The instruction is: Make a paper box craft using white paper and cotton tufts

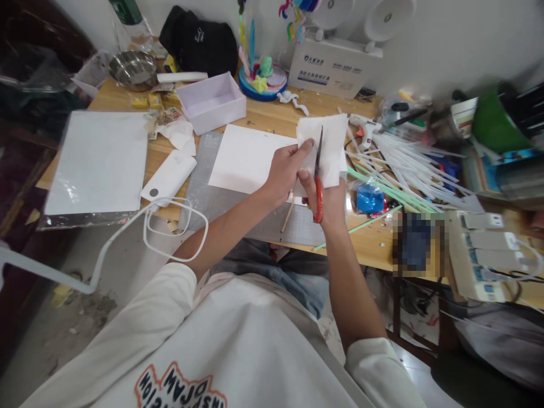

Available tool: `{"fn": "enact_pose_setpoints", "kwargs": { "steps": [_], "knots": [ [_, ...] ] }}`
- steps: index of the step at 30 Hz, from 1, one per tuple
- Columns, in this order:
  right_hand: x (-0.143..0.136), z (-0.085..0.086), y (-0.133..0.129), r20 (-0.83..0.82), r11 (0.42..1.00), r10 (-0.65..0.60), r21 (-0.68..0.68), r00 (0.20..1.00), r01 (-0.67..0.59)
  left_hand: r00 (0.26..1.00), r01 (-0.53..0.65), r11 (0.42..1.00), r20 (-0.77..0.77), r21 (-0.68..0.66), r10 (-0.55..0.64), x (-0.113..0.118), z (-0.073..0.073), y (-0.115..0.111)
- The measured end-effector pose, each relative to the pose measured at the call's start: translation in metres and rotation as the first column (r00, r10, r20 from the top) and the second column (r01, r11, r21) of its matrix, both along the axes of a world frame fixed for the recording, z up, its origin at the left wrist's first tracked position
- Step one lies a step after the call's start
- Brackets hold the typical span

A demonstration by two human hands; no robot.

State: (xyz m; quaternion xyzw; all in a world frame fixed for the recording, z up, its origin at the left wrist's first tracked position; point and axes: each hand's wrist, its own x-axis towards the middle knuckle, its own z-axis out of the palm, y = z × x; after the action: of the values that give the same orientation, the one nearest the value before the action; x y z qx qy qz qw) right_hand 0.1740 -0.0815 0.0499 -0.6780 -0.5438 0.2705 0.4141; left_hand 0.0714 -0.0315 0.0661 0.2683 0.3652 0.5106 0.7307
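My left hand (284, 170) pinches a small white sheet of paper (334, 147) at its left edge, thumb on top. In my right hand (331, 204) is a pair of scissors (318, 198) with red handles. Its dark blades point away from me and lie over the paper; I cannot tell whether they are cutting into it. Part of my right hand is hidden behind the paper. Beneath both hands a larger white sheet (242, 158) rests on a grey cutting mat (199, 181). A thin wooden stick (288, 217) lies on the mat below my left hand.
Left of the mat are a white power bank (170, 177) with a cable and a bagged stack of white paper (97, 161). Behind stand a lilac box (212, 105) and a metal bowl (133, 69). At right lie a glue gun (368, 131), many white strips (420, 164) and a power strip (471, 255).
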Motion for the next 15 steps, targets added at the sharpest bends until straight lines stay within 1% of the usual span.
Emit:
{"fn": "enact_pose_setpoints", "kwargs": {
  "steps": [3, 7, 11, 15],
  "knots": [
    [0.001, 0.003, 0.000, 0.014, 1.000, -0.005, -0.029, 1.000, 0.005, 0.998, 0.007, 1.000, -0.063, -0.023, -0.008, 0.000, -0.001, 0.001],
    [0.003, -0.001, -0.001, 0.016, 1.000, -0.018, -0.019, 1.000, 0.018, 0.990, -0.001, 1.000, -0.142, 0.024, 0.005, 0.000, -0.006, 0.003],
    [0.004, -0.008, -0.001, -0.006, 0.999, -0.031, -0.013, 1.000, 0.031, 0.988, 0.005, 0.999, -0.155, 0.044, 0.002, 0.000, -0.008, 0.004],
    [0.003, -0.010, -0.001, -0.052, 0.998, -0.057, -0.028, 0.997, 0.055, 0.991, 0.024, 0.999, -0.134, 0.031, -0.020, 0.001, -0.008, 0.003]
  ]
}}
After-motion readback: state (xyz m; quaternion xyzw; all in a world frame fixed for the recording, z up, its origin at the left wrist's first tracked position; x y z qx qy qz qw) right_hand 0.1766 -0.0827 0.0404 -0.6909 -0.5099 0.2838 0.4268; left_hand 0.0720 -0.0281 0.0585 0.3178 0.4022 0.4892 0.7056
